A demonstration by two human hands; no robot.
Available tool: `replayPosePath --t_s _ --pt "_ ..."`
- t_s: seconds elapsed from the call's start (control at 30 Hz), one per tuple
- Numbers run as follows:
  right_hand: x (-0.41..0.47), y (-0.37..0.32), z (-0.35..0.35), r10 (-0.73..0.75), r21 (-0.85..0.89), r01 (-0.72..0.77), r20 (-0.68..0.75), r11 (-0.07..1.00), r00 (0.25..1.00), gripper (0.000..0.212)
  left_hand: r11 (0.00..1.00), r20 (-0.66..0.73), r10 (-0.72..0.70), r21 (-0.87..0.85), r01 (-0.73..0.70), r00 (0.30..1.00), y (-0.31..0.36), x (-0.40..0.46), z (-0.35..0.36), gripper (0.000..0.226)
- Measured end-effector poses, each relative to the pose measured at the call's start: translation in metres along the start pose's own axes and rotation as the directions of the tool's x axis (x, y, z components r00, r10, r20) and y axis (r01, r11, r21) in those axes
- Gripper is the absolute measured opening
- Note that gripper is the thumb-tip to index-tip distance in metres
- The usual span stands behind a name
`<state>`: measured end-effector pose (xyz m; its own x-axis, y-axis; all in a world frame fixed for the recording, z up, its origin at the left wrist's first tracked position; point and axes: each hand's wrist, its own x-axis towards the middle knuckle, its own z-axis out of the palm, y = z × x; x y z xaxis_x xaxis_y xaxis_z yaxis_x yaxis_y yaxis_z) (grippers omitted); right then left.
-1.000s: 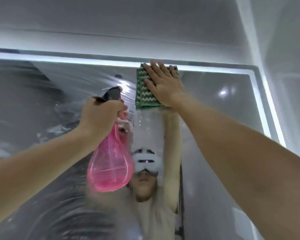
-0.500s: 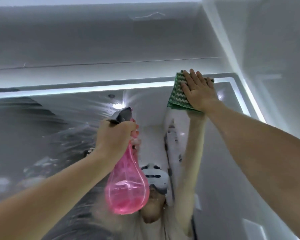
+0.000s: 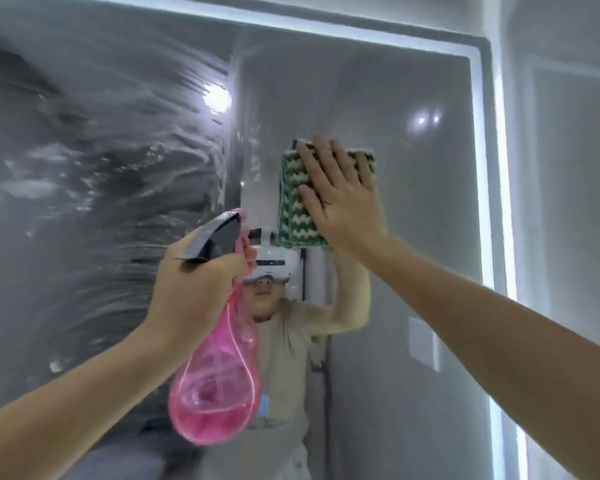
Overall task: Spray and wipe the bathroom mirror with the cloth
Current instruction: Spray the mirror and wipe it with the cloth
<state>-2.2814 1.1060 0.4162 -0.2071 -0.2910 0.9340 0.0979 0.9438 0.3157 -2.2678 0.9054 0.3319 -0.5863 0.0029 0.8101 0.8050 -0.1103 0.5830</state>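
Observation:
The bathroom mirror (image 3: 413,98) fills the view, edged by a lit strip. Its left half is smeared with wet streaks (image 3: 111,161); its right half looks cleaner. My right hand (image 3: 340,199) presses flat, fingers straight, on a green-and-white zigzag cloth (image 3: 291,209) against the glass right of centre. My left hand (image 3: 194,285) grips the neck of a pink translucent spray bottle (image 3: 219,389) with a dark trigger head, held in front of the mirror at lower centre. A little pink liquid sits in the bottle's base.
The mirror's lit right edge (image 3: 496,202) meets a white side wall (image 3: 568,168). A person wearing a white headset is reflected (image 3: 284,323) behind the bottle and cloth. A ceiling light glares in the glass (image 3: 217,98).
My right hand has slid the cloth down from the mirror's top right corner toward the middle. The view has tilted down. My left hand still holds the bottle.

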Motion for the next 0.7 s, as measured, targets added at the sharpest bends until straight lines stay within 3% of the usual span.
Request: replayPosePath --t_s 0.13,0.3,0.4,0.5,0.63,0.7 --pt "-0.104 -0.031 0.021 -0.062 0.009 0.063 -0.023 0.998 0.998 0.055 0.999 0.006 -0.033 0.003 0.033 0.999 -0.016 -0.066 0.004 0.025" --pt "-0.226 -0.074 0.036 -0.125 0.012 0.124 0.052 0.992 0.991 0.051 0.989 0.017 -0.137 0.05 0.136 0.99 -0.043 -0.138 0.003 0.016" --pt "-0.278 -0.096 0.044 -0.17 0.031 0.168 0.067 0.985 0.983 0.049 0.969 -0.072 -0.225 0.086 0.23 0.972 -0.064 -0.178 -0.009 0.021" --pt "-0.305 -0.119 0.051 -0.143 0.028 0.142 0.056 0.989 0.988 0.05 0.948 -0.131 -0.277 0.126 0.293 0.952 -0.076 -0.21 -0.029 0.032" --pt "-0.288 -0.15 0.056 -0.042 0.039 0.042 -0.001 0.998 0.999 0.05 0.913 -0.202 -0.306 0.213 0.347 0.93 -0.083 -0.232 -0.069 0.004" --pt "-0.263 -0.17 0.056 -0.047 0.071 0.049 -0.028 0.996 0.999 0.051 0.908 -0.224 -0.284 0.249 0.337 0.932 -0.083 -0.233 -0.089 0.015"
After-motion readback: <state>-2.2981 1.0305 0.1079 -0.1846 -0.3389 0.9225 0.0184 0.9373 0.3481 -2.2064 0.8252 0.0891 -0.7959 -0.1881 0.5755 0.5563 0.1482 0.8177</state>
